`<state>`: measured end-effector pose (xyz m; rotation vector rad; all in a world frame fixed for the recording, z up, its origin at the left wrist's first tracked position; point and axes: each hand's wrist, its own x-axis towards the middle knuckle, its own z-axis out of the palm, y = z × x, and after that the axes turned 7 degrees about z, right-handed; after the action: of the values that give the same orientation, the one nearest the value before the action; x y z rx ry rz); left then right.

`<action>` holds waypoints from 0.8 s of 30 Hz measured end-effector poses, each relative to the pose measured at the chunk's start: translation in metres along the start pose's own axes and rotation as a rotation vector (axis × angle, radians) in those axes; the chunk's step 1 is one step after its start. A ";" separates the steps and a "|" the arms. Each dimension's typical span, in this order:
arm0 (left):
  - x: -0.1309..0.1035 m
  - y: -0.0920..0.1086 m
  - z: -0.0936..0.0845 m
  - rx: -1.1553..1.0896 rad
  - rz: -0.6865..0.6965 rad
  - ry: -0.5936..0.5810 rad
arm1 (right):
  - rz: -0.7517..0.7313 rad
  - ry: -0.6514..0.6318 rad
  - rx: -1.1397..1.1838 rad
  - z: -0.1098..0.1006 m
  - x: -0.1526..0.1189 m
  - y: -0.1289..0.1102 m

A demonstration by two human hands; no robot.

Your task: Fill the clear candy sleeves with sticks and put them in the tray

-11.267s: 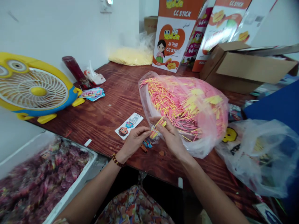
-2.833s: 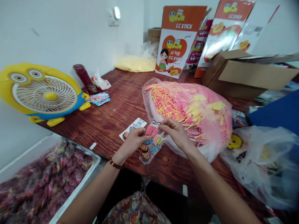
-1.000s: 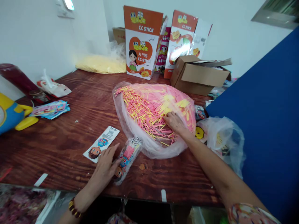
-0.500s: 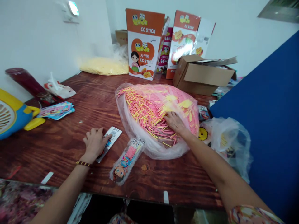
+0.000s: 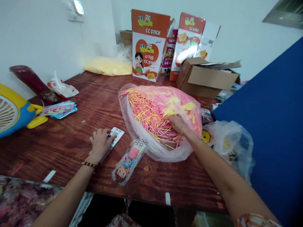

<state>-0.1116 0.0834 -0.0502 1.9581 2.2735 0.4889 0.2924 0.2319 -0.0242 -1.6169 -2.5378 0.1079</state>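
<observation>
While the fingers of the left hand are bent loosely over a white printed card, thumb lying across it, whether they grip it cannot be told. The fingers of the right hand are curled, their tips among the pink and yellow sticks inside a large clear bag; whether they have closed on any is hidden. Between the card and the bag's near edge, a clear packet with a cartoon print and pink sticks lies flat and slanted on the wooden table. Right of the large bag sits a smaller plastic bag. Behind stand a CC Stick box and an open cardboard box. Toward the left are printed sachets, a dark red bottle and a yellow and blue fan.
</observation>
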 end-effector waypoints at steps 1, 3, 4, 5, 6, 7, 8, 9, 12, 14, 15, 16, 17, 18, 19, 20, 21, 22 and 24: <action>0.001 0.001 0.000 -0.016 -0.007 -0.004 | 0.026 0.006 0.028 0.000 0.001 -0.002; 0.004 0.001 -0.001 -0.053 -0.035 -0.009 | 0.060 0.026 0.072 0.000 0.003 -0.006; 0.006 0.001 -0.002 -0.069 -0.050 -0.010 | 0.075 0.039 0.086 0.000 0.005 -0.008; 0.009 0.000 -0.002 -0.086 -0.064 -0.013 | 0.091 0.051 0.097 -0.001 0.006 -0.011; 0.011 -0.001 -0.001 -0.102 -0.076 -0.016 | 0.113 0.067 0.124 -0.002 0.006 -0.013; 0.014 -0.003 -0.001 -0.116 -0.085 -0.019 | 0.142 0.089 0.179 -0.003 0.007 -0.016; 0.016 -0.005 0.000 -0.128 -0.088 -0.021 | 0.176 0.116 0.266 -0.004 0.006 -0.019; 0.019 -0.007 0.002 -0.139 -0.088 -0.021 | 0.210 0.146 0.381 -0.006 0.005 -0.023; 0.023 -0.014 0.006 -0.166 -0.083 -0.012 | 0.285 0.232 0.766 -0.004 -0.004 -0.035; 0.024 -0.017 0.007 -0.189 -0.078 -0.004 | 0.349 0.275 0.919 0.004 -0.013 -0.043; 0.025 -0.018 0.007 -0.203 -0.078 0.000 | 0.391 0.295 0.968 0.010 -0.017 -0.047; 0.024 -0.019 0.006 -0.216 -0.079 0.008 | 0.433 0.312 1.001 0.017 -0.022 -0.051; 0.024 -0.019 0.005 -0.228 -0.079 0.018 | 0.461 0.322 1.019 0.024 -0.025 -0.054; 0.023 -0.019 0.004 -0.238 -0.078 0.031 | 0.476 0.324 1.027 0.031 -0.028 -0.056; 0.023 -0.019 0.002 -0.245 -0.077 0.044 | 0.476 0.321 1.029 0.037 -0.031 -0.058; 0.022 -0.018 0.001 -0.250 -0.078 0.053 | 0.468 0.316 1.027 0.041 -0.032 -0.059; 0.022 -0.018 0.000 -0.259 -0.077 0.057 | 0.459 0.315 1.025 0.045 -0.033 -0.060; 0.021 -0.018 -0.001 -0.273 -0.074 0.057 | 0.449 0.317 1.020 0.046 -0.034 -0.060; 0.021 -0.018 -0.001 -0.302 -0.072 0.058 | 0.429 0.330 1.001 0.047 -0.035 -0.057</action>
<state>-0.1323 0.1017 -0.0523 1.7308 2.1430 0.8347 0.2486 0.1759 -0.0661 -1.4875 -1.4261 0.8934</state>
